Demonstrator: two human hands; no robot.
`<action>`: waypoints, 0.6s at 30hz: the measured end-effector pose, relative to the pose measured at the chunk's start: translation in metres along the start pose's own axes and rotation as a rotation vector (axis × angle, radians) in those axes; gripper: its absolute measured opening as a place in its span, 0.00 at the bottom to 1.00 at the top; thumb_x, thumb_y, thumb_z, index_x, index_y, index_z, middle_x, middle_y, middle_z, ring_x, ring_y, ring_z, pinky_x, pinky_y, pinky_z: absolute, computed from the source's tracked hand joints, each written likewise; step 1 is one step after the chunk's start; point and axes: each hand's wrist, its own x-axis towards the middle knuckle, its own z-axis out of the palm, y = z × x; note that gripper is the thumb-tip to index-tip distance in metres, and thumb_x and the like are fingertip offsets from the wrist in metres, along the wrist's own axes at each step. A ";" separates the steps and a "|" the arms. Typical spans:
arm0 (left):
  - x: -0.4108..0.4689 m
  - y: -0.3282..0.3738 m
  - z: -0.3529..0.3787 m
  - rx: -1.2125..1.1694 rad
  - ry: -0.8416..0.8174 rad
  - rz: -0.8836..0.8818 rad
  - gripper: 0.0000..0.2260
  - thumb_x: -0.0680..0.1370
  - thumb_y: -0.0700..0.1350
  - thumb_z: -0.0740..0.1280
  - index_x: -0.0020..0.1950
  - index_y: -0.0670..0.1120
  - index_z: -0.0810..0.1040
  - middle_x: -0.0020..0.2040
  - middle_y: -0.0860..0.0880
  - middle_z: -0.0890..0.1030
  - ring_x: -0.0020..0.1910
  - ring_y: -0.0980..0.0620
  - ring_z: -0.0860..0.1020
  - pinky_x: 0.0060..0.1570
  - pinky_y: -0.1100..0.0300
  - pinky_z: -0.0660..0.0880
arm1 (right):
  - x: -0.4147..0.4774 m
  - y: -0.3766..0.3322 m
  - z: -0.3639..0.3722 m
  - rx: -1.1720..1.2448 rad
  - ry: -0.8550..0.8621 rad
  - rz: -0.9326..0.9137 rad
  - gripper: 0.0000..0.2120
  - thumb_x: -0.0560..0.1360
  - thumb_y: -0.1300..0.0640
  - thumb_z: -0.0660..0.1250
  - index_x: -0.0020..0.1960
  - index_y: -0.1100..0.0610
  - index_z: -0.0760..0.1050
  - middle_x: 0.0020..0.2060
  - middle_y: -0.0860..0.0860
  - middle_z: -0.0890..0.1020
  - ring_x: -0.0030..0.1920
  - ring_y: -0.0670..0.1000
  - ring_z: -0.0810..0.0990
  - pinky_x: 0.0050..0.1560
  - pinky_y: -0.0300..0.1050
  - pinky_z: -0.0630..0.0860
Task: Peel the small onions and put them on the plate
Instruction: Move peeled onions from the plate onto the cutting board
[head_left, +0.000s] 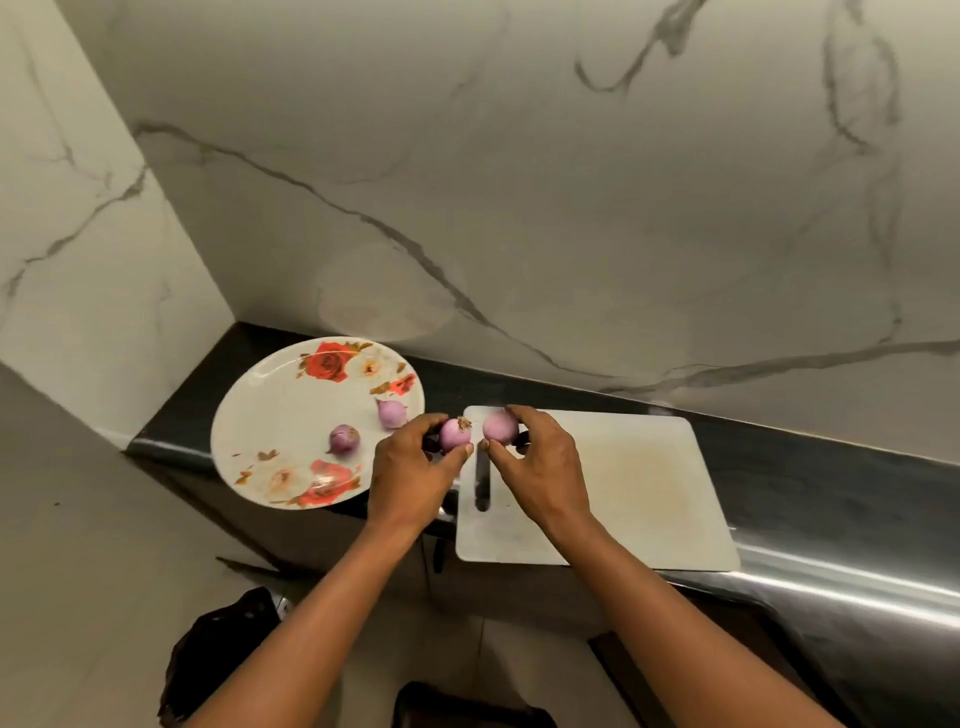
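Note:
My left hand (410, 475) pinches a small purple onion (455, 434) with a bit of dry root at its top. Beside it, my right hand (540, 462) grips a second, smoother pale purple onion (500, 427). Both are held just above the left end of the white cutting board (639, 488). On the white plate with red flowers (275, 415) to the left lie two more small onions, one darker (344, 439) and one paler (391, 413).
The plate and board sit on a narrow black counter (810, 467) against a marble wall (519, 208). The board has a dark handle slot (482, 480). The plate overhangs the counter's front edge. A dark bag (218, 660) lies on the floor below.

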 end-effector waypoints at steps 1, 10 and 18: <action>0.000 0.004 0.011 -0.022 -0.028 -0.007 0.14 0.76 0.50 0.78 0.60 0.54 0.83 0.50 0.59 0.85 0.50 0.61 0.83 0.49 0.69 0.78 | -0.001 0.008 -0.008 0.002 0.011 0.020 0.19 0.77 0.47 0.76 0.66 0.48 0.78 0.57 0.45 0.83 0.53 0.45 0.81 0.53 0.39 0.82; -0.001 0.011 0.090 -0.013 -0.195 -0.096 0.14 0.78 0.52 0.76 0.62 0.49 0.86 0.56 0.54 0.86 0.48 0.61 0.80 0.46 0.71 0.73 | -0.020 0.060 -0.042 -0.032 0.010 0.147 0.16 0.80 0.49 0.73 0.66 0.50 0.79 0.58 0.48 0.84 0.52 0.44 0.80 0.51 0.32 0.75; 0.005 0.007 0.108 0.063 -0.232 -0.142 0.09 0.79 0.49 0.76 0.56 0.46 0.88 0.47 0.52 0.86 0.43 0.60 0.81 0.40 0.70 0.72 | -0.028 0.075 -0.038 -0.030 -0.015 0.192 0.20 0.80 0.44 0.72 0.69 0.50 0.77 0.61 0.48 0.84 0.58 0.47 0.82 0.57 0.34 0.74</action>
